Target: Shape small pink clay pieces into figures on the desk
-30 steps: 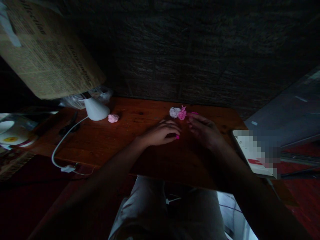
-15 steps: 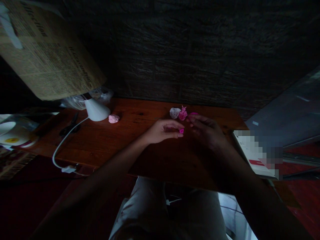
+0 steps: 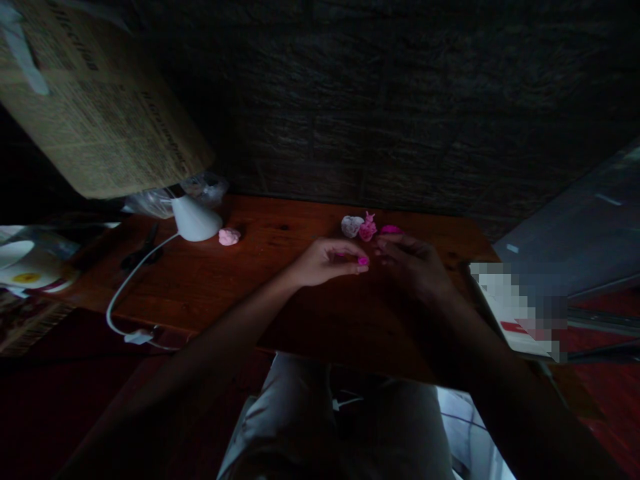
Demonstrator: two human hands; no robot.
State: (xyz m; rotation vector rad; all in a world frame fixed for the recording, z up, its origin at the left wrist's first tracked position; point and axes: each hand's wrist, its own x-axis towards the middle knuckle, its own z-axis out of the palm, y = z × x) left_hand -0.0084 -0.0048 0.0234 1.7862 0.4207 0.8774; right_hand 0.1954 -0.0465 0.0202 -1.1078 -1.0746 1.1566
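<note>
My left hand (image 3: 327, 261) is raised a little over the wooden table (image 3: 240, 280), its fingers curled round a small bright pink piece of clay (image 3: 363, 261) at the fingertips. My right hand (image 3: 413, 265) meets it from the right, fingertips pinched at the same pink piece. Just behind the hands lie a pale grey-white clay lump (image 3: 351, 225), a pink clay figure (image 3: 367, 229) and a flat magenta bit (image 3: 390, 229). The scene is very dark.
A white lamp base (image 3: 196, 220) with its cable (image 3: 125, 287) stands at the back left, a pale pink clay lump (image 3: 229, 236) beside it. Scissors (image 3: 143, 248) and a plate (image 3: 30, 275) lie further left. A newspaper sheet (image 3: 95, 113) hangs above. Papers (image 3: 505, 307) lie on the right.
My left hand lifted off the table with the pink piece at its fingertips, and my right hand closed in to meet it.
</note>
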